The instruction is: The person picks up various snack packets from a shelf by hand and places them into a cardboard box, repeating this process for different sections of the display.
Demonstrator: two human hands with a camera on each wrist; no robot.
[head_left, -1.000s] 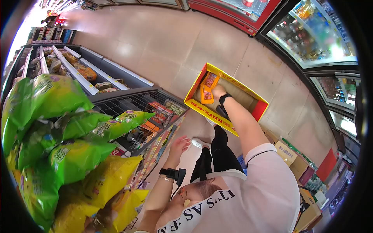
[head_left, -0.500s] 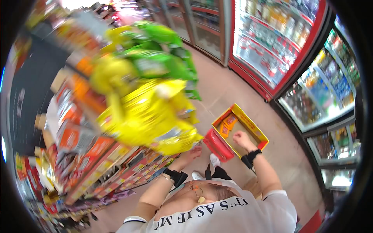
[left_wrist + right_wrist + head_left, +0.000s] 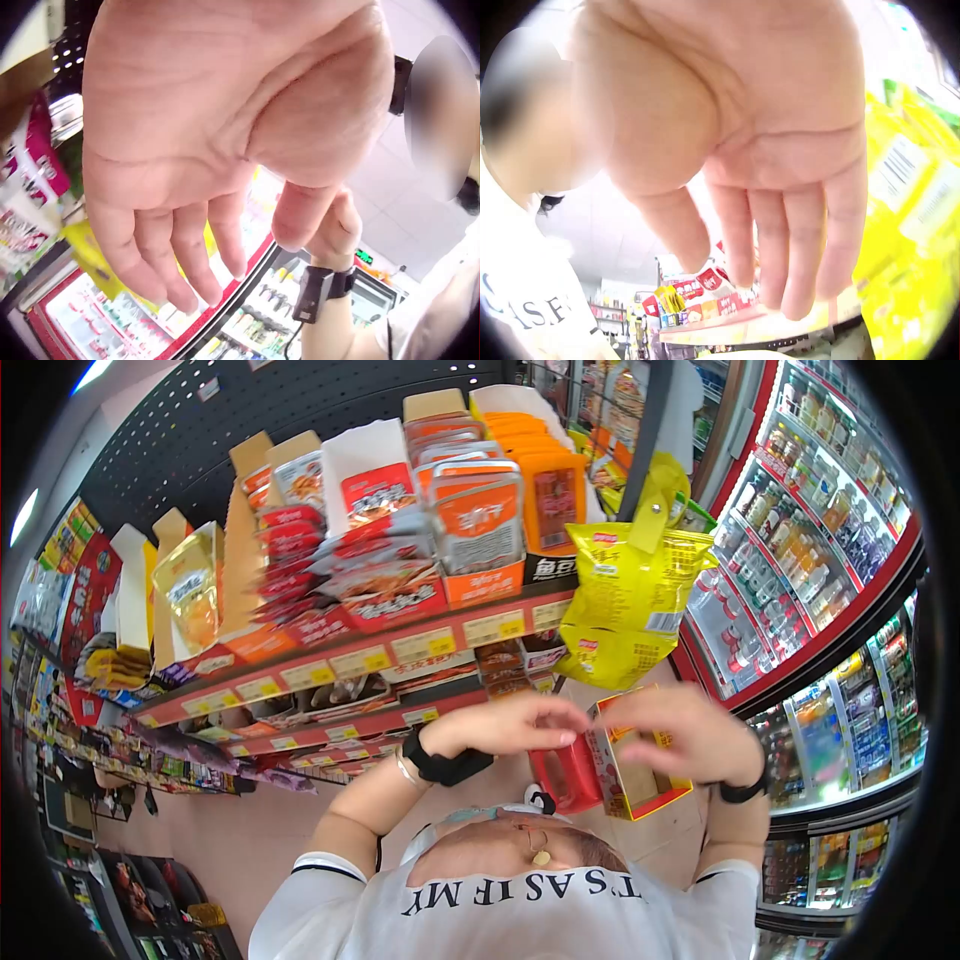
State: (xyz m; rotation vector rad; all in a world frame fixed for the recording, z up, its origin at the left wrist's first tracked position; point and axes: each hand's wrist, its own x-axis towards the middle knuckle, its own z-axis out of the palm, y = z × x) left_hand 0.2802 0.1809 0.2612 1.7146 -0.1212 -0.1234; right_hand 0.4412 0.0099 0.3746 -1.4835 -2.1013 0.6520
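In the head view my left hand (image 3: 510, 722) is held in front of the snack shelf, its fingers loosely bent with nothing in them. My right hand (image 3: 690, 735) hovers just to the right, blurred, below the hanging yellow snack bags (image 3: 625, 600). The left wrist view looks onto the palm (image 3: 232, 112) with relaxed fingers and no object. Bare as well is the right palm (image 3: 780, 127) in the right wrist view, with yellow bags (image 3: 907, 225) beside it. Below the right hand stands a yellow cardboard box (image 3: 640, 795) on the floor, partly hidden by that hand.
Several display boxes of packets line the shelf, including orange packets (image 3: 475, 510) and red packets (image 3: 290, 550). A price-tag rail (image 3: 400, 650) runs along its front. Beside the yellow box is a red object (image 3: 566, 775). Drinks fridges (image 3: 800, 550) stand at the right.
My right hand has come up out of the yellow box, where it was among orange packets. Both hands are now raised before the shelf, and the head view has turned toward the shelf.
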